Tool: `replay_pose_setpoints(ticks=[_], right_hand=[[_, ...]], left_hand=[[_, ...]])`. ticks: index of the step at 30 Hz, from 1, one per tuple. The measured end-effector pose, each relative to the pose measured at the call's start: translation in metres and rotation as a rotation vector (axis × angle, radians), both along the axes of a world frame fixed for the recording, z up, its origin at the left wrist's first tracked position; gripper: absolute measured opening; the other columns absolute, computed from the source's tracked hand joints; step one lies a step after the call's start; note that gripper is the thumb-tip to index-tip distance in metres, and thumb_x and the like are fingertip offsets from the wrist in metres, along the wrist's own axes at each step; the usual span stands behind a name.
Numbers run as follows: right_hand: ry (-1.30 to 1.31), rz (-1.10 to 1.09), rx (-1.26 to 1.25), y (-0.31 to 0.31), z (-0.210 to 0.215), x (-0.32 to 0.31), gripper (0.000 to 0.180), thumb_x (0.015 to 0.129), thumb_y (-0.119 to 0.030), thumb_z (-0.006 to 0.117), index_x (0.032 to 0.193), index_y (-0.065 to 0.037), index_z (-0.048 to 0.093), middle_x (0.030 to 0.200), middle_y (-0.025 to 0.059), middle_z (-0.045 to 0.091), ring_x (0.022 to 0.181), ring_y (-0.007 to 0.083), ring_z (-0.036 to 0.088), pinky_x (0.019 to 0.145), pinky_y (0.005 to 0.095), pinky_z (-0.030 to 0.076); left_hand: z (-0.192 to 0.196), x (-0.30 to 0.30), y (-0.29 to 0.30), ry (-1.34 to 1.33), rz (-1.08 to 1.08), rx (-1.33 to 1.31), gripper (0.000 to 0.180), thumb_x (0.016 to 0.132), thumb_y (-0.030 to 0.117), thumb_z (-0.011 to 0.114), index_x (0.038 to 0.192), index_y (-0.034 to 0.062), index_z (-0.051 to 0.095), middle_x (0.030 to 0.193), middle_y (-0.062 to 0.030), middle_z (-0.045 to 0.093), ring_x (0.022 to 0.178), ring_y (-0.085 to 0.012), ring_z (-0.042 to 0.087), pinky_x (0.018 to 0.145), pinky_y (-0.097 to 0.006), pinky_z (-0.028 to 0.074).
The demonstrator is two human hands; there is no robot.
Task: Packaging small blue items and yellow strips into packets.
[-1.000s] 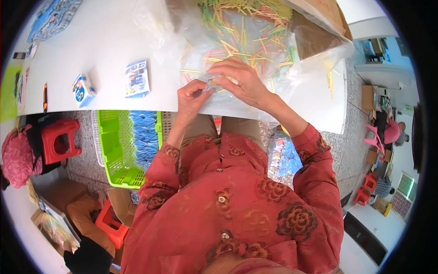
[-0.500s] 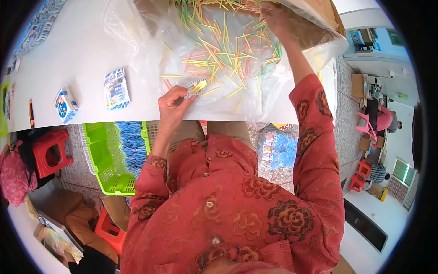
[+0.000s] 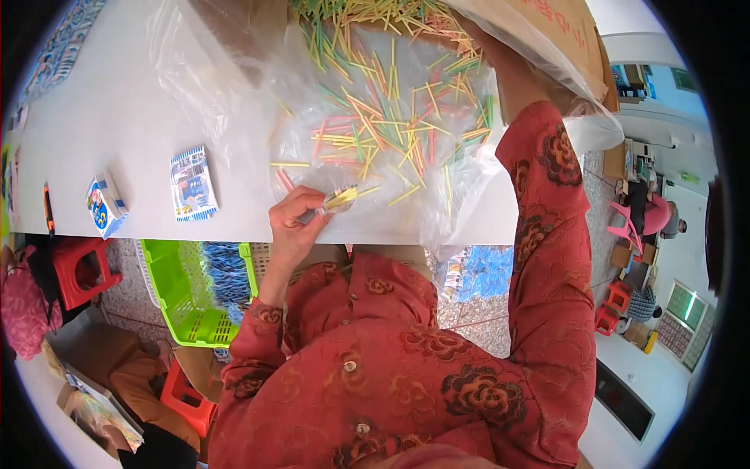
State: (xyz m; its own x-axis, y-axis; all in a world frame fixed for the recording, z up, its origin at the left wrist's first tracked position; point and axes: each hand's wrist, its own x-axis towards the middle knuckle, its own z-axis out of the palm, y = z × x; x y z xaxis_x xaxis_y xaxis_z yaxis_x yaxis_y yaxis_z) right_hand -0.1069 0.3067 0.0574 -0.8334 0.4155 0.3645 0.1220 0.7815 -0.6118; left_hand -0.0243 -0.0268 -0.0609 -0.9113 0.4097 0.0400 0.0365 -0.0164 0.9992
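A: Item one: your left hand (image 3: 293,227), at the table (image 3: 117,117) edge, fingers pinched on a small clear packet (image 3: 337,199) already holding a few yellow sticks.

B: Item two?

A: Your right hand reaches under the cardboard box (image 3: 562,31) flap; its fingers are hidden, so I cannot tell their state. Loose coloured sticks (image 3: 383,129) lie plentiful on the plastic sheet (image 3: 226,70); most appear unpacked.

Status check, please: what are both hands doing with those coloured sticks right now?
Left hand shut on small clear packet of sticks. Right hand hidden under the cardboard box flap, reaching into the loose coloured sticks. Nothing between.
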Motion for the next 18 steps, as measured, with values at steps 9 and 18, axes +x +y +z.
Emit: replay_pose_setpoints(ticks=[9,18], right_hand=[[-0.118,0.152,0.255,-0.012,0.006,-0.012,0.048,0.084,-0.037,0.058,0.123,-0.011,0.049,0.129,0.0076,0.047,0.120,0.0200,0.040,0.102,0.0323,0.028],[-0.104,0.251,-0.171,-0.016,0.015,-0.016,0.045,0.085,-0.036,0.057,0.121,-0.010,0.051,0.128,0.0079,0.048,0.119,0.0204,0.041,0.102,0.0330,0.029]], left_hand=[[0.004,-0.004,0.000,0.119,0.018,-0.084,0.013,0.066,-0.007,0.066,0.077,-0.0024,0.062,0.075,-0.0087,0.060,0.068,-0.0173,0.057,0.062,-0.025,0.044],[0.002,-0.004,0.002,0.116,0.012,-0.045,0.011,0.067,-0.008,0.064,0.077,-0.0031,0.062,0.074,-0.0082,0.060,0.068,-0.0162,0.057,0.060,-0.024,0.043]])
